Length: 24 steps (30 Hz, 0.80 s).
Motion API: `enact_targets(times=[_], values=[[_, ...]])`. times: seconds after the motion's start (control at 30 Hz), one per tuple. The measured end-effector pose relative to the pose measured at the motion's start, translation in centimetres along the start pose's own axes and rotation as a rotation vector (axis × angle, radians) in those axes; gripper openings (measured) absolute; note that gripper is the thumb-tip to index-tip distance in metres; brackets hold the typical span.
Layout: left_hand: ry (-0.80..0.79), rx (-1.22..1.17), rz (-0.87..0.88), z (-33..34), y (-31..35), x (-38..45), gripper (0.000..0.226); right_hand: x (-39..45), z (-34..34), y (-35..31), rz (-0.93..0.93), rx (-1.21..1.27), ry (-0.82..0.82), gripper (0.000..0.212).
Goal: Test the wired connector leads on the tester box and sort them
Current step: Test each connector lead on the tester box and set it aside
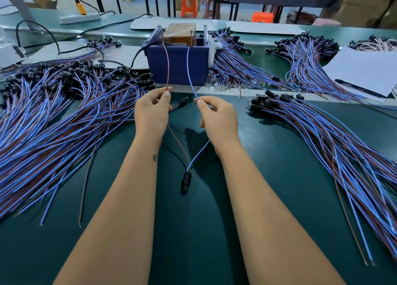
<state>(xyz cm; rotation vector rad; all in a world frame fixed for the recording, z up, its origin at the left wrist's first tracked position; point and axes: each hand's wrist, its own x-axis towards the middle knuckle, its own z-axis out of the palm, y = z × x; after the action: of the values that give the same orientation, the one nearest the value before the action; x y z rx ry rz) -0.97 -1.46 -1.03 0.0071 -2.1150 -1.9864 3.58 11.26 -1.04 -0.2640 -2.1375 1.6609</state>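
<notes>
A blue tester box (178,64) stands at the middle of the green bench, with a brown block inside it. My left hand (152,110) pinches the brown wire (167,69) of one lead, and my right hand (218,117) pinches its blue wire (190,74). Both wire ends reach up to contacts at the top of the box. The lead's black connector (186,178) lies on the mat between my forearms, joined to both wires.
A large heap of blue and brown leads (53,117) covers the left. Another pile (322,138) fans out at right, and more bundles (236,65) lie behind the box. White paper (365,71) sits at far right. A power strip (79,18) and black cables lie at the back left.
</notes>
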Motion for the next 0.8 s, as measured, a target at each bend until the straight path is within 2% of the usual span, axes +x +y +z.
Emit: enact_targets(times=[0.37, 0.8], values=[[-0.016, 0.014, -0.013, 0.12, -0.28, 0.12, 0.017, -0.14, -0.04, -0.18, 0.000, -0.007, -0.020, 0.013], [-0.041, 0.073, 0.009, 0.13, -0.23, -0.05, 0.017, -0.34, -0.10, -0.43, -0.006, 0.118, 0.038, 0.015]])
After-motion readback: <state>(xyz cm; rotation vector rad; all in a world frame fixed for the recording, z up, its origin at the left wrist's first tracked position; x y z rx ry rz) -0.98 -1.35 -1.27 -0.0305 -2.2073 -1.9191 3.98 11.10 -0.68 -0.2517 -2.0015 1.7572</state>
